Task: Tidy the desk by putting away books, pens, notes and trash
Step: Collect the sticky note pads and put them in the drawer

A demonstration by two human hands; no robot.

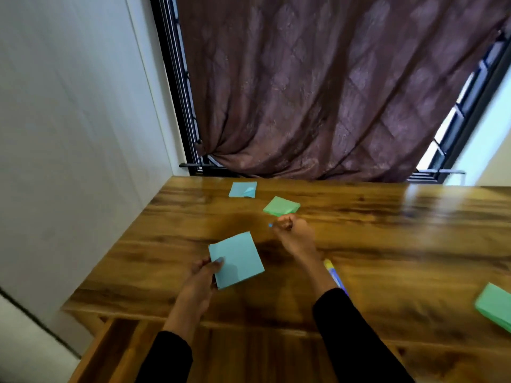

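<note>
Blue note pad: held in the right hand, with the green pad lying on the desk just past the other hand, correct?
Not quite. The head view shows the blue note pad pinched in the left hand, not the right. The rest holds: the green pad lies on the desk just past the right hand.

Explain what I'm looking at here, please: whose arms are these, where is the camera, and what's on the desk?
There is no machine: one camera worn on a person's head looks down at their two bare hands over a wooden desk. The left hand holds a light blue square notepad. The right hand is closed, reaching toward a green square notepad; what it grips is too small to tell. Farther back lies another blue notepad, at the right edge another green pad, and a yellow-and-blue pen lies by the right forearm.
</note>
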